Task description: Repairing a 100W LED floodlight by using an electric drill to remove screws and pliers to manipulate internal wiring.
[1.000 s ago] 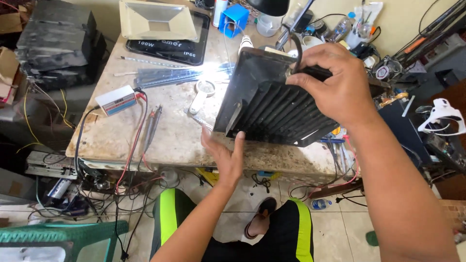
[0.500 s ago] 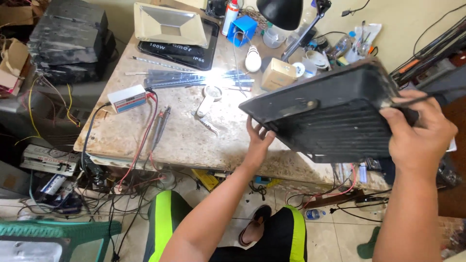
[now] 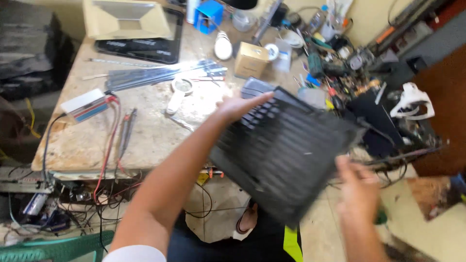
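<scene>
I see my left hand [image 3: 240,106] stretched out flat over the far left corner of a black finned housing [image 3: 284,150], a square ribbed slab like the back of a floodlight. Its fingers [image 3: 259,98] lie together and extended on the top of the slab, pressing on it rather than wrapped around it. My right hand [image 3: 357,187] is at the housing's near right edge; it is smeared by motion, so I cannot tell whether its fingers are apart or clamped on the rim, only that they sit right against it.

The housing is off the desk [image 3: 150,131], tilted, with its far corner over the desk's near right edge and its near corner hanging out over the floor and my lap. So it lies between my two hands, the left above its far side, the right at its near side.

On the desk to the left I see a small white box with red and black leads [image 3: 86,105], a bundle of long silver strips [image 3: 160,73] and a white magnifier [image 3: 178,92]. Farther off stand a small cardboard box [image 3: 251,60], a blue box [image 3: 209,15] and a beige reflector [image 3: 126,18] resting on a black panel [image 3: 150,48].
</scene>
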